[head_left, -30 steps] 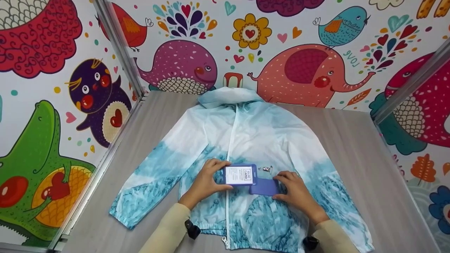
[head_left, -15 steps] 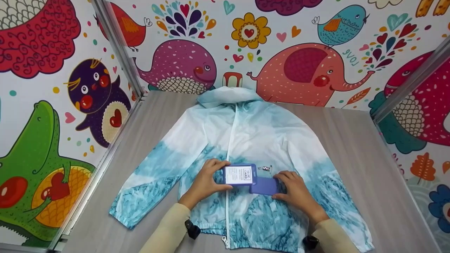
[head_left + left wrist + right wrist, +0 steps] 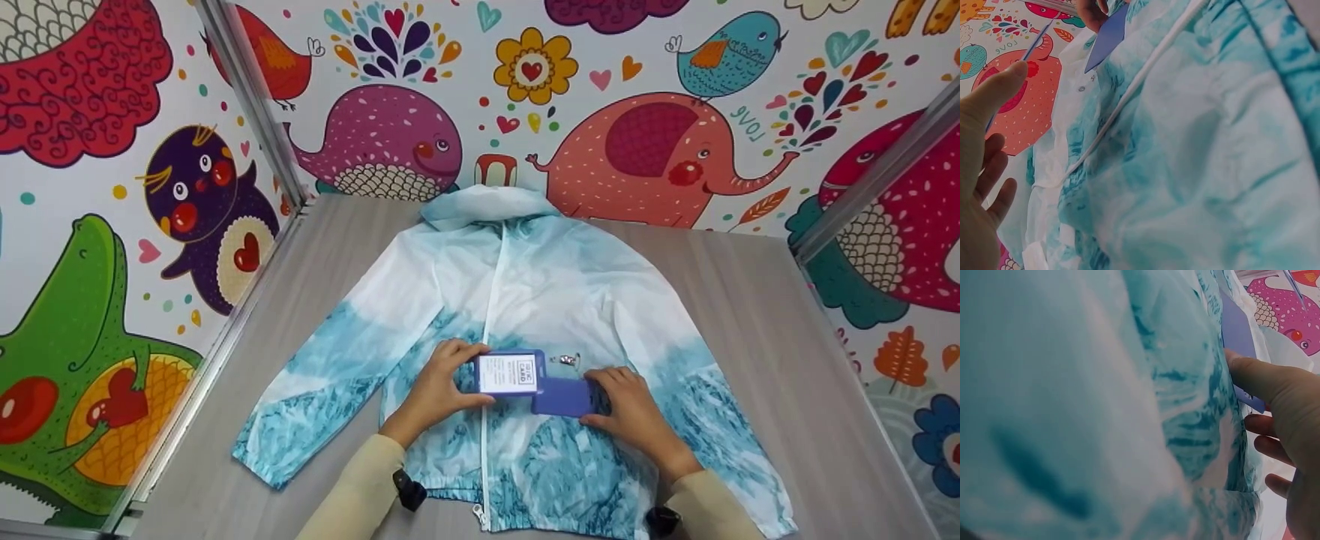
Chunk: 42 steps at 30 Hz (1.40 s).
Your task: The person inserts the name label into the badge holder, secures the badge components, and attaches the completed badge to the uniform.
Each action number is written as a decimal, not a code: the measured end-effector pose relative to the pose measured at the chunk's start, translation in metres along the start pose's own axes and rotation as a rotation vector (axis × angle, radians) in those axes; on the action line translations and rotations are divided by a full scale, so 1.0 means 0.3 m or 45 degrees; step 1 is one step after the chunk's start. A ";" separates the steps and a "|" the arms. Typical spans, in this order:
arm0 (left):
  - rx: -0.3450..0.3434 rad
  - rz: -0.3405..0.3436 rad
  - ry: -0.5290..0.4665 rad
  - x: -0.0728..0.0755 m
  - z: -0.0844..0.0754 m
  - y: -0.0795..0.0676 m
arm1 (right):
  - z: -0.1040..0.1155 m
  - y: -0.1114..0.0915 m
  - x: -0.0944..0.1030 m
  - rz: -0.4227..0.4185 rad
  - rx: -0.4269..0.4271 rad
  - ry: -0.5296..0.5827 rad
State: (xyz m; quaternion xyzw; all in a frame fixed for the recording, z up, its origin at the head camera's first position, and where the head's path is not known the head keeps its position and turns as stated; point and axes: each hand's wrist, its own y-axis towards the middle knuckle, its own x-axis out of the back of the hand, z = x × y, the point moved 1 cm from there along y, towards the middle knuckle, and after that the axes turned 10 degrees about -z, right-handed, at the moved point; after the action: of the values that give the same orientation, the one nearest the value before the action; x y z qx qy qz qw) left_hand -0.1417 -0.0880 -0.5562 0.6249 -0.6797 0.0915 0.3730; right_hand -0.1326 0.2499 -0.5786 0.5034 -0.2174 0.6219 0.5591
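Observation:
A purple badge holder with a white printed card in it is held by its left end between the thumb and fingers of my left hand. In the left wrist view the holder shows edge-on as a thin blue line, raised off the cloth. My right hand grips the right end of a flat purple panel, thumb at its lower edge and fingers at its upper corner. The holder's lower right corner overlaps this panel in the head view. A small metal clip lies just above the panel.
Under both hands a blue and white hooded jacket is spread face up on the wood-grain table, sleeves out to the sides. Its white front zipper runs down the middle. Walls printed with cartoon animals stand at the back and sides.
The badge holder in my left hand has shifted very slightly to the left. Otherwise both hands, the panel and the jacket stay as they were.

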 end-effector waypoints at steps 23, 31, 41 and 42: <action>0.015 -0.017 -0.016 -0.001 -0.005 -0.003 | 0.023 -0.006 0.001 0.035 -0.184 0.082; 0.021 -0.012 -0.010 -0.004 -0.003 -0.003 | 0.025 0.003 0.010 0.103 -0.253 0.162; 0.039 0.004 -0.012 0.001 -0.007 -0.001 | 0.024 0.008 0.022 0.110 -0.188 0.132; 0.038 0.003 -0.010 0.000 -0.008 0.000 | 0.023 0.008 0.023 0.105 -0.174 0.119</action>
State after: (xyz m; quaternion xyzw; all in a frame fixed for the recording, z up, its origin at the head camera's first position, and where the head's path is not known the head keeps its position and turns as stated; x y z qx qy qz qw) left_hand -0.1407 -0.0867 -0.5546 0.6299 -0.6805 0.0997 0.3608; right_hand -0.1311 0.2466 -0.5692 0.4253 -0.2536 0.6509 0.5755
